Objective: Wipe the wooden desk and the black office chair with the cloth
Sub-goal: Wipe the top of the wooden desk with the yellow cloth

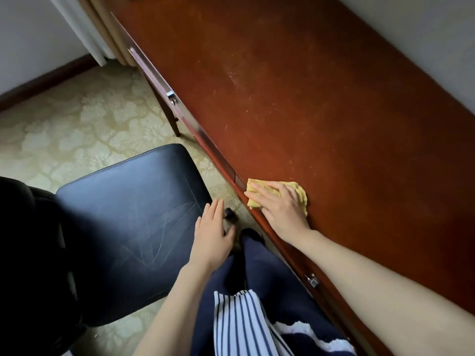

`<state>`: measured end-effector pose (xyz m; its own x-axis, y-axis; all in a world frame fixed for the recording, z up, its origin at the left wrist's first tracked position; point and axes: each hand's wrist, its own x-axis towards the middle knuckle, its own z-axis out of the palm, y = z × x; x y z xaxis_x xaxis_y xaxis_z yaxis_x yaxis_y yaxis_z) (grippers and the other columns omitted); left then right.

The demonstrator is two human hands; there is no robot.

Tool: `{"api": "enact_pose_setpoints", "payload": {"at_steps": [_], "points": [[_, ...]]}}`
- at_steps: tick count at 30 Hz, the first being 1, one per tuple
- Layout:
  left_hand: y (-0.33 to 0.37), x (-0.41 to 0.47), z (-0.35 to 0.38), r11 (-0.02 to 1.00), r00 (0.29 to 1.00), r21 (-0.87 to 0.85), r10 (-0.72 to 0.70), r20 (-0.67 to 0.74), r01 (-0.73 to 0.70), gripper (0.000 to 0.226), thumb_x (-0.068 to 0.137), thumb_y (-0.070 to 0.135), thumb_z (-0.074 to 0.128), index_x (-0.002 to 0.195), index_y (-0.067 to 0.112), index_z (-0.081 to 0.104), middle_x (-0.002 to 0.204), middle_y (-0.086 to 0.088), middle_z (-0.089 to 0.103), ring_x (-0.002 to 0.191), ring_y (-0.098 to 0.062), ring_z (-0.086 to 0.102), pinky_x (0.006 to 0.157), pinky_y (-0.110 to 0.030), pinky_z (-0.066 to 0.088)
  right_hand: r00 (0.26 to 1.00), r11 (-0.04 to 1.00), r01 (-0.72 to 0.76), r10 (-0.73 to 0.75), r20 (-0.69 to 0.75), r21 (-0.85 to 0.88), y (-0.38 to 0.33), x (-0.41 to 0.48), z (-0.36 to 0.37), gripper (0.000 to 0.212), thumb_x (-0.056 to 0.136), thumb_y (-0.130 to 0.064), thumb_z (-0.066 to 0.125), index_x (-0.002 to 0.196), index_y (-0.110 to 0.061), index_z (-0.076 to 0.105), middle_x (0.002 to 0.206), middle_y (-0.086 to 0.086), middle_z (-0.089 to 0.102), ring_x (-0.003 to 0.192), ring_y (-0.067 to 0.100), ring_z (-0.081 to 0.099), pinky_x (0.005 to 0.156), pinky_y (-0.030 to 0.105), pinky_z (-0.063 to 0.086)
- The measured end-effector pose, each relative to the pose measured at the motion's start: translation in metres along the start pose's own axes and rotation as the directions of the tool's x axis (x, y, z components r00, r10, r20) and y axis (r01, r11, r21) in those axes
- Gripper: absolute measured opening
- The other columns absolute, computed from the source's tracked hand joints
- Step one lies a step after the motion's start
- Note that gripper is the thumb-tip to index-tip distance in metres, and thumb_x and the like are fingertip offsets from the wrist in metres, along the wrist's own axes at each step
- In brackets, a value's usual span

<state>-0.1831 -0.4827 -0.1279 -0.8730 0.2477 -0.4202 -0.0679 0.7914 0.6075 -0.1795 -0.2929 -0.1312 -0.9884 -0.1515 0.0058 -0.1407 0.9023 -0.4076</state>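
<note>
Head view: desk wipe under way at the near edge, chair seat not yet under the cloth

Far left, a black office chair point(123, 222). Seat pad faces up, faint streaks and scuff lines across the leather. Backrest dark at the frame's left margin, detail hard to read. Patterned carpet point(64, 129) beneath and beyond it.

Left hand point(212, 232) at the seat's right edge, fingers straight and relaxed, holding nothing. Whether it touches the seat or hangs just off it, cannot tell.

Centre bottom, navy trousers and a striped garment hem of the person standing between chair and desk.

Right of that, the wooden desk point(295, 86) runs diagonally up the frame, drawer fronts with metal locks along its near face. Yellow cloth point(302, 195) lies on the desktop right at the near edge. Right hand point(279, 205) flat on top of it, fingers extended, pressing it down rather than clutching it.

Progress, as a judgement: early to middle. Pale dusty smears and specks show across the desktop's middle stretch, so much of the desk probably remains. Chair streaks suggest it awaits wiping too, though they could be wear.
</note>
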Motion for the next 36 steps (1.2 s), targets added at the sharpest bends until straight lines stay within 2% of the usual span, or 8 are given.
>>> {"api": "enact_pose_setpoints", "payload": {"at_steps": [7,13,18,22,25,31,34,36], "points": [[0.017,0.002,0.006,0.988,0.99,-0.108,-0.115,-0.078,0.107,0.067,0.095,0.018,0.051,0.151,0.014,0.015,0.159,-0.001,0.013,0.147,-0.018,0.005,0.119,-0.039,0.009,0.977,0.988,0.151,-0.153,0.148,0.021,0.011,0.06,0.0,0.047,0.088,-0.009,0.059,0.128,-0.034,0.058,0.141,-0.012,0.049,0.123,0.024,0.044,0.102,0.038,0.025],[0.032,0.014,0.005,0.993,0.991,-0.077,-0.092,-0.095,0.085,0.073,0.094,0.021,0.054,0.152,0.014,0.011,0.16,-0.002,0.008,0.147,-0.018,0.003,0.119,-0.041,0.009,0.981,0.984,0.161,-0.168,0.095,0.079,0.01,0.063,-0.002,0.043,0.089,-0.01,0.059,0.126,-0.031,0.061,0.139,-0.012,0.051,0.124,0.022,0.045,0.101,0.036,0.026],[0.042,0.035,-0.003,0.995,0.994,-0.103,-0.01,-0.106,-0.001,0.093,0.086,0.036,0.068,0.152,0.014,0.006,0.16,-0.003,0.0,0.147,-0.014,-0.002,0.119,-0.041,0.008,0.97,0.975,0.217,-0.221,0.097,0.054,0.031,0.031,-0.013,0.048,0.087,-0.007,0.06,0.129,-0.031,0.058,0.139,-0.01,0.051,0.127,0.021,0.045,0.105,0.037,0.024],[0.048,0.053,-0.001,0.992,1.0,0.121,-0.02,0.005,0.019,0.116,0.077,0.059,0.066,0.151,0.012,-0.01,0.159,-0.004,-0.017,0.146,-0.019,-0.012,0.117,-0.048,0.002,0.99,0.99,0.14,-0.141,0.024,0.02,0.053,-0.017,-0.024,0.053,0.082,-0.002,0.066,0.126,-0.03,0.061,0.136,-0.009,0.054,0.123,0.022,0.05,0.102,0.04,0.031],[0.053,0.059,0.002,0.959,0.999,0.28,-0.047,0.025,0.038,0.128,0.069,0.071,0.063,0.149,0.002,-0.01,0.157,-0.013,-0.021,0.145,-0.028,-0.015,0.116,-0.051,0.004,0.997,0.997,0.073,-0.072,-0.011,0.019,0.064,-0.051,-0.029,0.057,0.078,0.001,0.07,0.125,-0.03,0.062,0.134,-0.01,0.055,0.121,0.02,0.05,0.101,0.039,0.03],[0.06,0.061,0.005,0.909,1.0,0.417,0.011,-0.006,-0.007,0.142,0.059,0.075,0.066,0.147,-0.003,-0.013,0.155,-0.018,-0.022,0.145,-0.031,-0.017,0.116,-0.051,0.003,1.0,1.0,-0.011,0.011,0.026,-0.001,0.086,-0.106,-0.042,0.07,0.073,0.006,0.074,0.128,-0.033,0.056,0.138,-0.015,0.046,0.123,0.014,0.042,0.103,0.033,0.023],[0.062,0.063,0.003,0.867,0.999,0.498,0.008,0.039,-0.027,0.143,0.06,0.077,0.064,0.145,-0.005,-0.016,0.155,-0.02,-0.023,0.144,-0.031,-0.019,0.117,-0.051,0.002,0.998,1.0,0.013,-0.012,0.06,-0.011,0.094,-0.1,-0.049,0.071,0.072,0.006,0.074,0.129,-0.033,0.056,0.137,-0.015,0.047,0.121,0.015,0.044,0.099,0.035,0.03],[0.064,0.063,0.002,0.843,0.999,0.538,-0.005,0.052,-0.024,0.143,0.06,0.079,0.062,0.145,-0.005,-0.016,0.154,-0.021,-0.023,0.144,-0.032,-0.019,0.116,-0.051,0.001,0.998,0.999,-0.054,0.054,0.018,-0.001,0.097,-0.082,-0.051,0.067,0.073,0.007,0.072,0.127,-0.031,0.059,0.135,-0.014,0.05,0.116,0.019,0.051,0.094,0.04,0.036]]}}
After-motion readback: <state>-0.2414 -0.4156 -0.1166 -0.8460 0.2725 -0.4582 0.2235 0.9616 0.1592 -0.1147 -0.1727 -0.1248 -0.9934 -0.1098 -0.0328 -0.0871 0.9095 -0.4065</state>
